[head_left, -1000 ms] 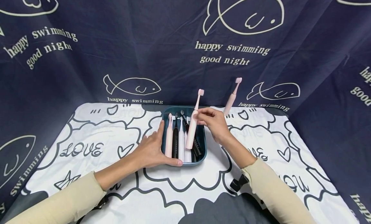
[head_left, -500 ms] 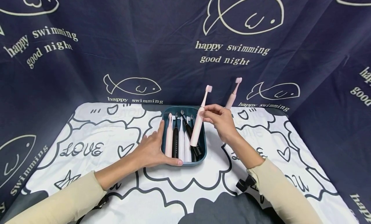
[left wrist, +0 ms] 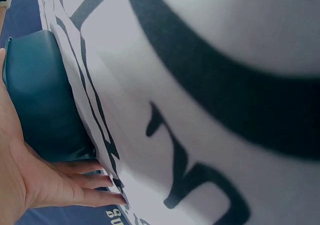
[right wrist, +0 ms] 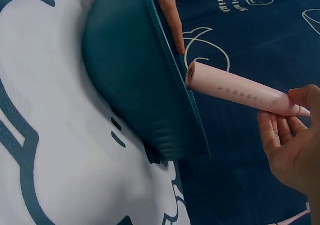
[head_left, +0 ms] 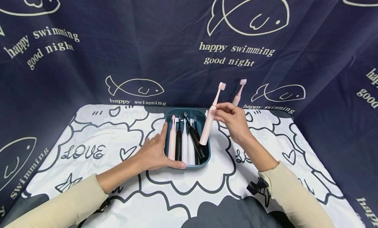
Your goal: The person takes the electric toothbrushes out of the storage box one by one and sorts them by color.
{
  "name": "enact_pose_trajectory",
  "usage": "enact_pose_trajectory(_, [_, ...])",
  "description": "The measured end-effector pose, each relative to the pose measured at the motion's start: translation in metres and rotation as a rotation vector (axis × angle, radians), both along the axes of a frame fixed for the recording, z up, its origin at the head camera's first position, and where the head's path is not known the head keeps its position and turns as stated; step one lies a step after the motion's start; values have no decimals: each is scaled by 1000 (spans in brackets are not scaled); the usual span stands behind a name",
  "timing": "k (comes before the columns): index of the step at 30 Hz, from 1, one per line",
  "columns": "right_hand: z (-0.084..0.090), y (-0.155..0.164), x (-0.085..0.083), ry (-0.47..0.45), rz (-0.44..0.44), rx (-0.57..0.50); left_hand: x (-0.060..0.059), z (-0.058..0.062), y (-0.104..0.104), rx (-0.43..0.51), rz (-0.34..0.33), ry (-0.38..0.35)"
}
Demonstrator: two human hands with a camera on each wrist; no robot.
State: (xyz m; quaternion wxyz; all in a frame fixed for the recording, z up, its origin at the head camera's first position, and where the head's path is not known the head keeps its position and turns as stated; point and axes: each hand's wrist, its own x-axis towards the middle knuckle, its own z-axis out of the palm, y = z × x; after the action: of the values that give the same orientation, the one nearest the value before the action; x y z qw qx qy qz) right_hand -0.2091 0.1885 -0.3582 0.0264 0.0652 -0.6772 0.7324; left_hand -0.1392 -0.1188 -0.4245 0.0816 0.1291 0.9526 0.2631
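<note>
The desk [head_left: 97, 129], under a white cloth with black cartoon drawings, carries a teal tray [head_left: 205, 156] near the middle of its far edge. The left hand [head_left: 155, 152] lies against the tray's left wall, fingers straight along it and thumb along the near rim, steadying rather than gripping. In the tray lie pink, black and white electric toothbrushes [head_left: 182, 142] side by side. The right hand [head_left: 233, 119] pinches one pink toothbrush [head_left: 208, 128] at the top of its handle, just below the thin neck; the brush hangs tilted, its base over the tray's right rim.

It looks light and rigid, with a smooth plastic body likely to slip in a loose pinch; the thick handle is the safer hold, the narrow neck the weak spot.

Compared with half a second ago, the brush and right hand have shifted right and a little higher, its base now at the tray's edge instead of over the other brushes. The left hand has not moved. Another pink toothbrush [head_left: 238, 94] stands near the far edge as before.
</note>
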Motion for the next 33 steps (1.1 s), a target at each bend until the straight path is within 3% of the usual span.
enact_pose_trajectory(15, [10, 18, -1, 59, -42, 2, 0, -1, 0, -3, -4, 19])
enact_pose_trajectory(27, [7, 30, -6, 101, -79, 22, -1, -1, 0, 1, -4, 19])
enact_pose_trajectory(33, [3, 34, -9, 142, -125, 102, 0, -1, 0, -3, -4, 25])
